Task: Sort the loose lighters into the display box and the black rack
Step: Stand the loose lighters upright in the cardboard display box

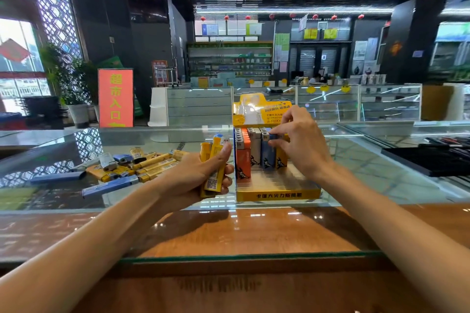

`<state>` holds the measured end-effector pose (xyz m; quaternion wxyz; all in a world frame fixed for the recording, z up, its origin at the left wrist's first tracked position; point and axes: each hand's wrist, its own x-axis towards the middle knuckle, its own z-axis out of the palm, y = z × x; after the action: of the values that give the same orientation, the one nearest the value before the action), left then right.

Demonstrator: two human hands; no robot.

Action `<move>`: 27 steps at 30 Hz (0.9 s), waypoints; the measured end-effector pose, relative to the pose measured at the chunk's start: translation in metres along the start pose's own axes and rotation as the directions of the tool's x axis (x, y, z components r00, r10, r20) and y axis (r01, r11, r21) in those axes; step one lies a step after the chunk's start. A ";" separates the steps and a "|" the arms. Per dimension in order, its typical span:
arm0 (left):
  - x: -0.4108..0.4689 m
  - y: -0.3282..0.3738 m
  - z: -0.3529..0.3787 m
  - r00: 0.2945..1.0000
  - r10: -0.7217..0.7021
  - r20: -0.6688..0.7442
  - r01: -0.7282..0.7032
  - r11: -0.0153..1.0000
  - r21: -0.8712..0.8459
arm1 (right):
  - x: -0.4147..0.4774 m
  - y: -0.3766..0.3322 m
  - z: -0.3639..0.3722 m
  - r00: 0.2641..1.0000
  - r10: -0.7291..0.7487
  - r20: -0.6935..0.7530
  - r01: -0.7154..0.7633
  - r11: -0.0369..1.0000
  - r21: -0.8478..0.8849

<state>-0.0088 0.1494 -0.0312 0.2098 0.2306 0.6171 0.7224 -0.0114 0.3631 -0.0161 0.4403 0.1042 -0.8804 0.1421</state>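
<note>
Fingers [277,132] of the right hand [302,146] pinch the top of a blue lighter [267,154] standing upright in the yellow display box [277,195]. The left hand [198,176] grips several yellow lighters [216,157]. Loose lighters [132,165], yellow and blue, lie left on the glass bench [368,180].

The left hand [201,178] gripped a bundle of yellow lighters [215,160] upright, just left of the yellow display box [277,195], which stood on the glass counter [368,185]. The right hand [302,142] reached into the box from above, its fingertips [276,132] pinching the top of a blue lighter [267,157] that stood upright among orange, grey and yellow ones in the rear rows. A loose pile of lighters [132,164] lay on the counter to the left, well apart from the black rack [432,160] at the right edge.
</note>
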 end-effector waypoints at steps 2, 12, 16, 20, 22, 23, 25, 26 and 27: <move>-0.001 -0.001 0.001 1.000 0.008 -0.009 -0.007 0.998 0.064 | 0.000 0.001 0.000 1.000 -0.014 0.013 0.015 0.998 -0.058; -0.002 -0.003 0.005 0.994 0.103 -0.032 -0.092 0.964 0.249 | -0.017 -0.035 -0.019 0.990 0.006 0.141 -0.065 0.908 0.414; 0.000 -0.008 0.012 0.970 0.236 -0.063 -0.193 0.898 0.395 | -0.022 -0.062 -0.022 0.951 0.041 0.307 -0.189 0.862 0.471; 0.001 -0.012 0.017 0.952 0.305 -0.037 -0.254 0.847 0.466 | -0.017 -0.072 -0.018 0.954 0.084 0.287 -0.187 0.917 0.353; -0.001 -0.011 0.016 0.955 0.298 -0.008 -0.263 0.857 0.444 | -0.015 -0.070 -0.020 0.938 0.104 0.329 -0.229 0.901 0.368; -0.003 -0.010 0.016 0.959 0.284 0.009 -0.260 0.866 0.426 | -0.015 -0.068 -0.021 0.921 0.119 0.371 -0.271 0.879 0.392; -0.007 -0.007 0.016 0.969 0.241 0.054 -0.241 0.882 0.404 | -0.014 -0.063 -0.024 0.871 0.148 0.468 -0.386 0.797 0.466; -0.008 -0.005 0.016 0.973 0.218 0.072 -0.229 0.893 0.388 | -0.014 -0.061 -0.025 0.846 0.159 0.510 -0.441 0.747 0.498; -0.008 -0.004 0.016 0.977 0.196 0.079 -0.211 0.911 0.354 | -0.014 -0.058 -0.026 0.823 0.172 0.542 -0.490 0.698 0.522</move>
<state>0.0078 0.1581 -0.0339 0.1002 0.3431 0.7071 0.6101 0.0341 0.3183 -0.0029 0.1258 0.1129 -0.8582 0.4847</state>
